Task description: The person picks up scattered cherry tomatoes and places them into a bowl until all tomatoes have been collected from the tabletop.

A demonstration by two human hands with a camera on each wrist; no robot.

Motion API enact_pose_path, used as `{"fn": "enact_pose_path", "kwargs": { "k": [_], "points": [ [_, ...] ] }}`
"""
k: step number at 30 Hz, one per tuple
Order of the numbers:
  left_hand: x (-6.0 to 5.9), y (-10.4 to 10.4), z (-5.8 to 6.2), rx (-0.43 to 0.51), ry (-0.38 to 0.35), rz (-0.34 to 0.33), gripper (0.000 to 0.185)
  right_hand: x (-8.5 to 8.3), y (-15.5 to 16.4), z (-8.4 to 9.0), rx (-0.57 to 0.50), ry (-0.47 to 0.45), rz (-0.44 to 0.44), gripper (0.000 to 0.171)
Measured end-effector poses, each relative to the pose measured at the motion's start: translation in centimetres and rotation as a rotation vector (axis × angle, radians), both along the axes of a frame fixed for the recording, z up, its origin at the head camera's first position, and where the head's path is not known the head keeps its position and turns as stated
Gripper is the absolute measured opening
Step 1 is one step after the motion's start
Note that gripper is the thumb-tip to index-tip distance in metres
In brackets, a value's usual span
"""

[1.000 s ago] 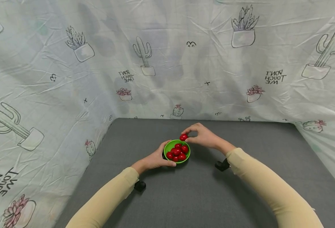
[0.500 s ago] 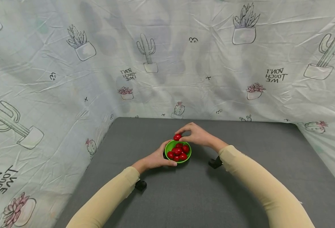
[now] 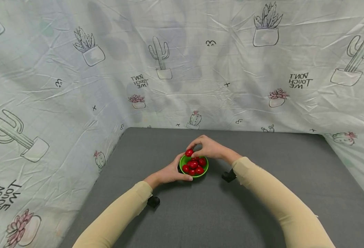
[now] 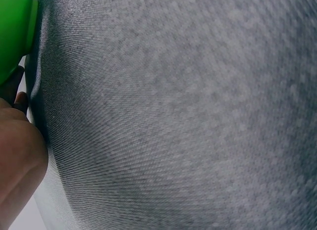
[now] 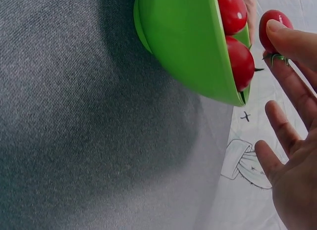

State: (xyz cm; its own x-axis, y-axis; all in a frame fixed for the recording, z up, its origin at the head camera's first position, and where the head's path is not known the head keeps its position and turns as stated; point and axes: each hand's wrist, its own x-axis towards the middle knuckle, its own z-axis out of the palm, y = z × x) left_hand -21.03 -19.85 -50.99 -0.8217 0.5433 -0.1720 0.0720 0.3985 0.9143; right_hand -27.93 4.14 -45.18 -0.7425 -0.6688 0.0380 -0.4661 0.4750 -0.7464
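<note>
The right hand (image 3: pixel 208 148) had carried its pinched cherry tomato (image 3: pixel 189 152) leftward over the far rim of the green bowl (image 3: pixel 204 170), which sat mid-table with the left hand (image 3: pixel 169 172) curled around it. Lowering it gently seemed wise (glossy, round fruit rolls); smooth plastic, grey woven table (image 3: pixel 200 213).

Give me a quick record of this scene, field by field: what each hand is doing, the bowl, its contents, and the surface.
left hand: holds the near-left side of the green bowl, thumb along its rim
right hand: pinches one red tomato in a fingertip grip over the bowl's far-left rim
bowl contents: several red tomatoes, heaped together
surface: grey cloth-covered table, bowl resting on it
backdrop: pale sheet with cactus prints
</note>
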Motion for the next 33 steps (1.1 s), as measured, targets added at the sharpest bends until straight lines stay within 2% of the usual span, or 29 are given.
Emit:
{"fn": "enact_pose_path", "kwargs": {
  "k": [13, 17, 21, 26, 33],
  "points": [
    [0.1, 0.0, 0.1, 0.013, 0.001, -0.012, 0.102, 0.2, -0.3, -0.6, 0.008, -0.019, 0.027, 0.027],
    [0.0, 0.1, -0.1, 0.025, 0.001, -0.011, 0.101, 0.5, 0.2, -0.4, 0.007, 0.0, 0.001, 0.03],
    [-0.2, 0.3, -0.1, 0.04, -0.003, -0.014, 0.103, 1.0, 1.3, 0.2, 0.007, 0.024, -0.049, 0.031],
    [0.0, 0.1, 0.0, 0.005, 0.002, 0.0, 0.111, 1.7, 3.4, 0.8, -0.013, 0.041, -0.096, 0.029],
    [0.1, -1.0, -0.1, -0.024, 0.024, 0.058, 0.108, 3.1, 7.0, 1.2, -0.037, 0.049, -0.153, 0.034]
  ]
}}
